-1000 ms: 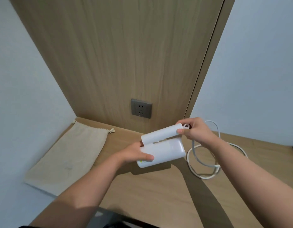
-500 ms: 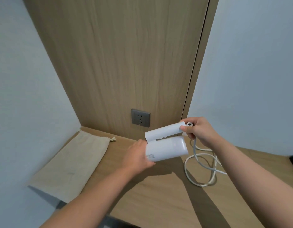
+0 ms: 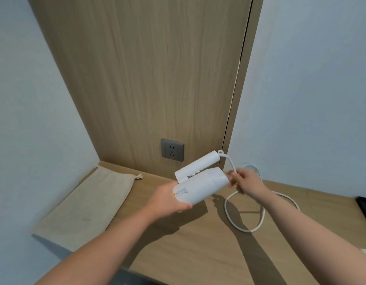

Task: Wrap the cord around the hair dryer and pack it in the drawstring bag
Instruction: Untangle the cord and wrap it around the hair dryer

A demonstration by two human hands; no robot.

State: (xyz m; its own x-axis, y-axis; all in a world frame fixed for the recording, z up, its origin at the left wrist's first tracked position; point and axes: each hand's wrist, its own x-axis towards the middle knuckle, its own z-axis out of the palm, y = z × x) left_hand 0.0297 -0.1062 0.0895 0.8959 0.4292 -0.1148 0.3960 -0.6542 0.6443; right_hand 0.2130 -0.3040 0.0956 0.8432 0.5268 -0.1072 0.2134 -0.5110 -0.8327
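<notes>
gripping 1 dryer (image 3: 200, 188) l hand (image 3: 167, 200), 1 cord (image 3: 260, 221) r hand (image 3: 245, 182).

Left hand (image 3: 167, 200) grips the folded white dryer (image 3: 200, 188) over the desk (image 3: 188, 254). Right hand (image 3: 246, 183) pinches the cord (image 3: 247, 231) just past the handle, with the rest looped on the desk. Bag (image 3: 87, 204) lies flat at the left, and there's a socket (image 3: 172, 150) behind.

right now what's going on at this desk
A person holds a folded white hair dryer above the desk in the left hand. The right hand pinches the cord close to where it leaves the dryer. The rest of the cord lies in loose loops on the desk, not yet wound. The drawstring bag lies flat on the left.
</notes>
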